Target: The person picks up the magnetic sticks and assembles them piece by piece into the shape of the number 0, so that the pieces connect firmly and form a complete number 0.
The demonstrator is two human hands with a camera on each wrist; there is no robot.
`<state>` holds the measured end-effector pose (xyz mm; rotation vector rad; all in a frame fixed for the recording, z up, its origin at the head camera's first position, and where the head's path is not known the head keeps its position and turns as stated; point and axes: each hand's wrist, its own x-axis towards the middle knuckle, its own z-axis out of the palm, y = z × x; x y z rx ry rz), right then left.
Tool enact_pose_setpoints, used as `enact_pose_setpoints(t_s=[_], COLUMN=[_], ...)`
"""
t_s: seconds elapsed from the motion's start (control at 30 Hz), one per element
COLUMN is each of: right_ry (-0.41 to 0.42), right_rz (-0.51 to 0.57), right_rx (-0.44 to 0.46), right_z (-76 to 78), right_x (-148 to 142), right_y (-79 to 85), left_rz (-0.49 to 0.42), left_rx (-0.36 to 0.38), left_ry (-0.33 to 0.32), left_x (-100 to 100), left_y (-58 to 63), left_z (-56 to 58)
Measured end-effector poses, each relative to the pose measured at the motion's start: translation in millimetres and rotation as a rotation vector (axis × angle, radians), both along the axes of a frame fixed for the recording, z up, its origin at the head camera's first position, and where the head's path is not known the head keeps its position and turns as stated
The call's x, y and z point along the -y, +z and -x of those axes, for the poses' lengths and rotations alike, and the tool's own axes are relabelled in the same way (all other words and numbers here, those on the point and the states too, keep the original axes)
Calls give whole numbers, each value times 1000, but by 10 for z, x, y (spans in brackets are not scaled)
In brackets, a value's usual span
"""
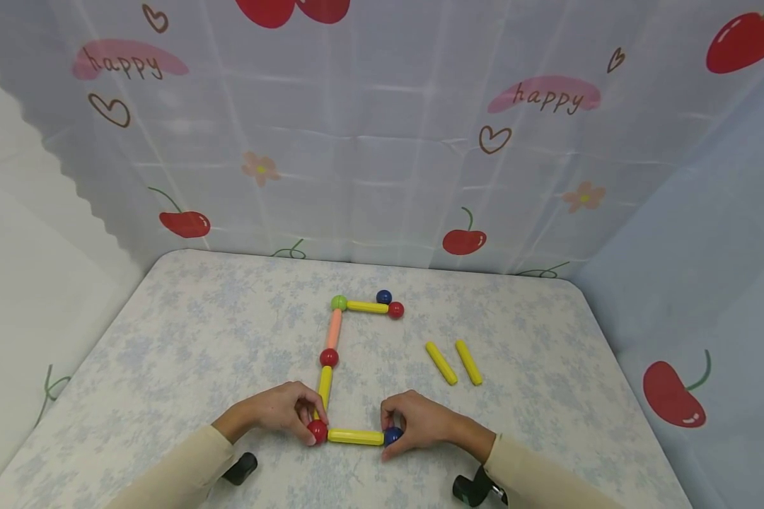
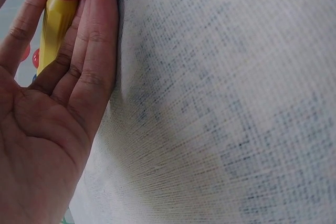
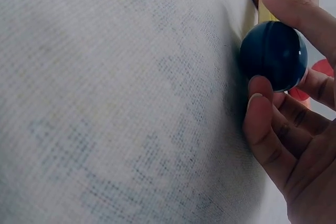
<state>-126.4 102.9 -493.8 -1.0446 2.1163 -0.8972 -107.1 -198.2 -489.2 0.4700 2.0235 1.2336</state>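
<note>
My left hand (image 1: 281, 408) pinches a red ball (image 1: 317, 431) at the near left corner of a chain of sticks and balls. From that ball a yellow stick (image 1: 356, 437) runs right to a blue ball (image 1: 392, 435), gripped between the thumb and fingers of my right hand (image 1: 423, 420). In the right wrist view the blue ball (image 3: 274, 56) fills the space between thumb and fingers. Another yellow stick (image 1: 325, 385) goes back from the held red ball, partly behind the left fingers, to a second red ball (image 1: 329, 358).
Farther back, a pink stick (image 1: 334, 329), a green ball (image 1: 339, 302), a yellow stick (image 1: 367, 307) and a red ball (image 1: 396, 309) continue the chain. Another blue ball (image 1: 384, 297) sits beside its end. Two loose yellow sticks (image 1: 441, 363) lie at right on the cloth-covered table (image 1: 229, 318).
</note>
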Motion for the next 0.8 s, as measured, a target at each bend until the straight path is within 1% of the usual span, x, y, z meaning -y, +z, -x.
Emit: enact_pose_setpoints(t_s=[0.37,0.63,0.73,0.8], right_ry=[12,16,-1,-29], right_rz=[41,84,102,105], right_rx=[38,68,71,64], right_z=[10,28,58,91], right_x=[-23,-49,-69,-94], right_y=[26,39,38,53], left_rz=[-17,-1,4,3], left_rx=[1,6,5,7], left_ry=[-11,-6,-7,-6], left_x=[4,-2,-2,-1], left_y=[3,16,19,17], left_z=[-2,0,0,1])
